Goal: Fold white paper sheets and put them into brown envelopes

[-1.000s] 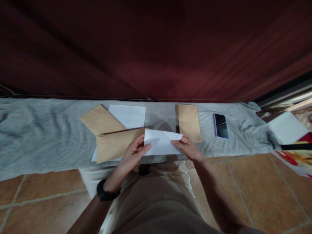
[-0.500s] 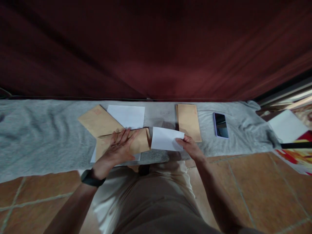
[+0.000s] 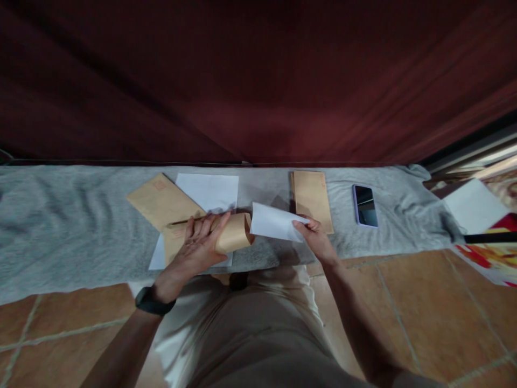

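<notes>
My left hand (image 3: 201, 238) lies over a brown envelope (image 3: 235, 233), fingers along its far edge and thumb at its near edge. Squeezed between them, the envelope bows upward, and its mouth gapes on the right. My right hand (image 3: 316, 237) pinches the right end of a white sheet of paper (image 3: 272, 221), which looks folded. The sheet's left end is right beside the envelope's mouth; whether they touch I cannot tell. A dark, thin pen-like stick (image 3: 181, 222) shows partly beyond my left fingers. Under the hand, part of the envelope is hidden.
Another brown envelope (image 3: 159, 198) lies slanted at the left, overlapping white paper (image 3: 214, 188). Right of centre is a stack of brown envelopes (image 3: 313, 196), then a phone (image 3: 365, 207). Grey cloth (image 3: 89, 226) covers the narrow surface; a dark red curtain (image 3: 258, 108) hangs behind.
The envelope under my left hand has gone from nearly flat to bulging, its mouth wider. My right hand has tilted the white sheet and raised it slightly.
</notes>
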`<state>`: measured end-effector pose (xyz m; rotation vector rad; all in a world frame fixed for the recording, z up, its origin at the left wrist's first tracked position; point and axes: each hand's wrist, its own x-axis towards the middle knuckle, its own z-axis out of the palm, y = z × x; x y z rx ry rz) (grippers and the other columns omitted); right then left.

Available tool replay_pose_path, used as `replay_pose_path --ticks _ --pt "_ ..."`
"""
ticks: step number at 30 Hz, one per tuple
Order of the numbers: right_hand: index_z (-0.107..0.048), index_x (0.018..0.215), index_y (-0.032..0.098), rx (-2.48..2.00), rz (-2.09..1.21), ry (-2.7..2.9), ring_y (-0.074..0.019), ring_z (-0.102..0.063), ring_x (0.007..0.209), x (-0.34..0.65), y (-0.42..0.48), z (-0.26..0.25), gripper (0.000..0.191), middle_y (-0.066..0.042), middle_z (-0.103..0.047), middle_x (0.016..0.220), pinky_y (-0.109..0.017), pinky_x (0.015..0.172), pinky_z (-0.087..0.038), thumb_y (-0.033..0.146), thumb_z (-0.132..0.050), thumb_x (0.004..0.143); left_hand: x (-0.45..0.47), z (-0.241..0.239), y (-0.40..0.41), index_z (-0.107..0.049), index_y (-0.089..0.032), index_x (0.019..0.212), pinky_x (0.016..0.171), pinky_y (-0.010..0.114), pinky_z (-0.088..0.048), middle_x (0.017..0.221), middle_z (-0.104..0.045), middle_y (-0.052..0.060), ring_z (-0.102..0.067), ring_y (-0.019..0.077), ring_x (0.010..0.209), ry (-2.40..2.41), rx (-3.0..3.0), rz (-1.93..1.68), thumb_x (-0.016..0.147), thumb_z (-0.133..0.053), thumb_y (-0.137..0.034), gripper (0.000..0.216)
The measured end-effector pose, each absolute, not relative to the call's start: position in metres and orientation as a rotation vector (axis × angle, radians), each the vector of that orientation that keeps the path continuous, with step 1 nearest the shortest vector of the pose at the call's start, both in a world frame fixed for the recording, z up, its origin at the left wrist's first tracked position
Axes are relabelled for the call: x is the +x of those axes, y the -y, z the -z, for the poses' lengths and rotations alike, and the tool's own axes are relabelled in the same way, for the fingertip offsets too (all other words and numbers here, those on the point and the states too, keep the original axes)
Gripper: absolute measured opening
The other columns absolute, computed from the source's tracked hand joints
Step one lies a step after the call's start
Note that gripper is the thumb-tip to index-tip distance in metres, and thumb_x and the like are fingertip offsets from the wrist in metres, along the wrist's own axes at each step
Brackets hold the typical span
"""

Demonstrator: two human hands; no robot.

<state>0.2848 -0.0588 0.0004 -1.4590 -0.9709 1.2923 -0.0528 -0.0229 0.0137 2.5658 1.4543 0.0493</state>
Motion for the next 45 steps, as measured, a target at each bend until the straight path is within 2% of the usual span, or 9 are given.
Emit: replay_pose_path --ticks 4,8,12,18,27,31,33,39,45 --pt "-0.076 0.097 0.019 -1.48 -1.208 1.095 -0.0175 -0.06 0.078 0.281 0.056 -0.002 0.043 -0.003 -0.071 0.087 -0.028 0.07 -0.048 0.058 -0.07 0.08 -0.05 -0.01 0.027 -0.017 -0.021 0.163 0.124 0.065 -0.017 0.153 -0.044 0.022 -0.04 0.042 0.144 -1.458 2.619 -0.137 0.067 -0.084 -0.029 0.118" --pt "-0.076 0.092 0.018 -1.522 -1.381 1.216 -0.0157 -0.058 0.069 0.28 0.058 0.004 0.041 -0.002 -0.069 0.08 -0.026 0.063 -0.044 0.056 -0.066 0.081 -0.051 -0.005 0.028 -0.021 -0.02 0.162 0.124 0.065 -0.015 0.152 -0.045 0.022 -0.041 0.0425 0.143 -1.483 2.633 -0.218 0.067 -0.083 -0.03 0.114" --pt "-0.073 0.088 0.018 -1.543 -1.443 1.257 -0.014 -0.054 0.064 0.286 0.058 0.01 0.036 0.0 -0.066 0.074 -0.025 0.059 -0.041 0.053 -0.064 0.081 -0.052 -0.003 0.029 -0.018 -0.021 0.163 0.124 0.066 -0.011 0.152 -0.045 0.021 -0.04 0.0418 0.144 -1.461 2.649 -0.25 0.068 -0.082 -0.029 0.115" --pt "-0.069 0.078 0.018 -1.588 -1.468 1.338 -0.0156 -0.056 0.067 0.295 0.05 0.007 0.032 -0.002 -0.065 0.075 -0.026 0.06 -0.042 0.05 -0.064 0.08 -0.051 -0.004 0.031 -0.023 -0.019 0.162 0.123 0.068 -0.013 0.153 -0.045 0.023 -0.04 0.0443 0.143 -1.478 2.675 -0.271 0.068 -0.082 -0.029 0.111" --pt "-0.068 0.083 0.018 -1.59 -1.442 1.378 -0.0153 -0.056 0.067 0.278 0.043 0.012 0.027 0.001 -0.063 0.072 -0.026 0.06 -0.041 0.044 -0.059 0.082 -0.045 -0.008 0.03 -0.029 -0.018 0.16 0.123 0.067 -0.014 0.152 -0.045 0.024 -0.038 0.0446 0.145 -1.446 2.71 -0.254 0.069 -0.083 -0.03 0.107" --pt "-0.068 0.095 0.02 -1.505 -1.355 1.304 -0.0171 -0.061 0.078 0.269 0.044 0.012 0.025 -0.001 -0.068 0.085 -0.027 0.068 -0.047 0.041 -0.062 0.082 -0.045 -0.007 0.029 -0.028 -0.018 0.161 0.122 0.067 -0.015 0.153 -0.044 0.024 -0.037 0.0446 0.146 -1.444 2.719 -0.242 0.07 -0.082 -0.033 0.107" --pt "-0.066 0.097 0.022 -1.479 -1.364 1.208 -0.0168 -0.061 0.077 0.269 0.046 0.011 0.026 0.0 -0.066 0.086 -0.026 0.065 -0.049 0.044 -0.063 0.083 -0.046 -0.007 0.03 -0.028 -0.018 0.161 0.122 0.067 -0.014 0.154 -0.043 0.025 -0.037 0.0446 0.146 -1.448 2.722 -0.239 0.07 -0.082 -0.033 0.106" --pt "-0.06 0.072 0.022 -1.492 -1.349 1.035 -0.0131 -0.053 0.058 0.268 0.051 0.014 0.03 0.003 -0.053 0.063 -0.024 0.053 -0.046 0.05 -0.067 0.079 -0.044 -0.007 0.031 -0.027 -0.018 0.161 0.122 0.067 -0.014 0.153 -0.045 0.024 -0.035 0.0446 0.147 -1.431 2.727 -0.257 0.072 -0.081 -0.032 0.106" --pt "-0.062 0.07 0.021 -1.514 -1.332 1.074 -0.0126 -0.052 0.057 0.248 0.05 0.02 0.033 0.003 -0.053 0.061 -0.023 0.052 -0.045 0.052 -0.065 0.08 -0.04 -0.009 0.031 -0.029 -0.016 0.16 0.122 0.067 -0.014 0.153 -0.044 0.026 -0.036 0.0447 0.147 -1.413 2.725 -0.234 0.07 -0.083 -0.032 0.107"
